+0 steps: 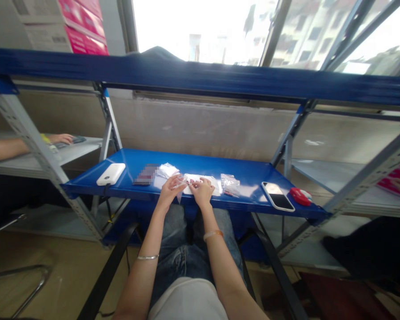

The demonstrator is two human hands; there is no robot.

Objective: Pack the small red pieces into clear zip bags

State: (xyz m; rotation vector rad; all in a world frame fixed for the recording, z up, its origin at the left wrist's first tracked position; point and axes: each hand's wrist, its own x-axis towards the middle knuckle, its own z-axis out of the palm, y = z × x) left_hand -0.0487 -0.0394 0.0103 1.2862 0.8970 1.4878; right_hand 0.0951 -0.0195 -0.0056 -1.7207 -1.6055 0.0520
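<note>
The left arm (142, 266) and right arm (220, 262) reach forward, bare along the forearms, slanting inward so the 2 hands meet near the middle, close but with a small gap between them. The left hand (169, 192) is turned inward, its fingers curled toward the thumb in a pinch. The right hand (202, 192) is turned back upward, fingers bent, tips angled toward the left. Both wrists are held low, nearly in line with the forearms.
</note>
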